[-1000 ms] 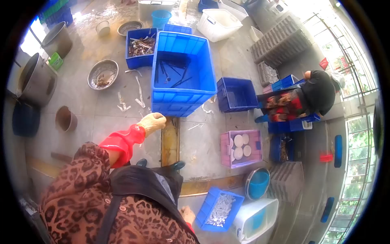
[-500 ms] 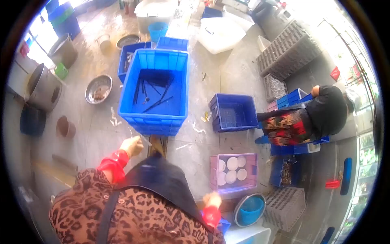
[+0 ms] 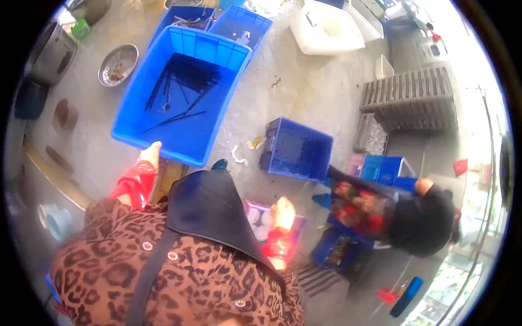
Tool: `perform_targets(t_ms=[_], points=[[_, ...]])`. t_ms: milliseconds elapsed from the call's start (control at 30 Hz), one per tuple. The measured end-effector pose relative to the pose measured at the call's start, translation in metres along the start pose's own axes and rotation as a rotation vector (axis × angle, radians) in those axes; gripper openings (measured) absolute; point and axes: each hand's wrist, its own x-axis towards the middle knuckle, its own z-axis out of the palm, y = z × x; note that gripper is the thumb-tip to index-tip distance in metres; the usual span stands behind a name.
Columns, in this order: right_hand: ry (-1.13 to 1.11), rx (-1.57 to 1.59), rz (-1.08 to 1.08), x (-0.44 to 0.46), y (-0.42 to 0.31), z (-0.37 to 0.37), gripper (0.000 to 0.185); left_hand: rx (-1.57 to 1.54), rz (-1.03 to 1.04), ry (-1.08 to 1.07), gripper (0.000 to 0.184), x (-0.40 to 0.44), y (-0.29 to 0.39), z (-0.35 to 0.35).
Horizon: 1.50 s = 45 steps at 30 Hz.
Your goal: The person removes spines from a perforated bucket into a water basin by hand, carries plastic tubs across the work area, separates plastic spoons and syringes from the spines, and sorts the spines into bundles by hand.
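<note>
Your left hand (image 3: 149,155) is up at the near rim of the big blue crate (image 3: 176,142), fingertips overlapping it; can't tell if they're clenched on the rim or only touching. Your right hand (image 3: 283,213) is raised to the right of your black apron (image 3: 204,204), fingers bent, no item visible in it; too blurred to tell how tightly it's closed. In view it overlaps the pink crate (image 3: 299,221), which has white discs (image 3: 261,233) in it. Contact there unclear. Big blue crate sits ahead of you, left of centre, turned at an angle, with thin dark sticks (image 3: 190,76) inside: a bunch at the far side, a few loose ones nearer you. Just beyond it are a smaller blue crate (image 3: 243,30) and a scrap crate (image 3: 179,12), both partly hidden by it. Metal bowl (image 3: 102,70) is on the floor (image 3: 274,103) left of the big one, some brownish stuff in it. Dark blue crate (image 3: 302,149) stands on the floor to the right, apart from the big one, with pale and yellow scraps (image 3: 254,143) near its left side. White tub (image 3: 326,32) is at the far side. Co-worker (image 3: 418,217) in dark sleeves is bent over at the right, beside more blue crates (image 3: 380,169).
</note>
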Motion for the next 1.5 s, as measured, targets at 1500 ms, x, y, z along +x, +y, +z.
perform_targets(t_ms=[1500], points=[[-0.119, 0.297, 0.564, 0.756, -0.507, 0.246, 0.041, -0.119, 0.220, 0.435, 0.024, -0.083, 0.721, 0.497]])
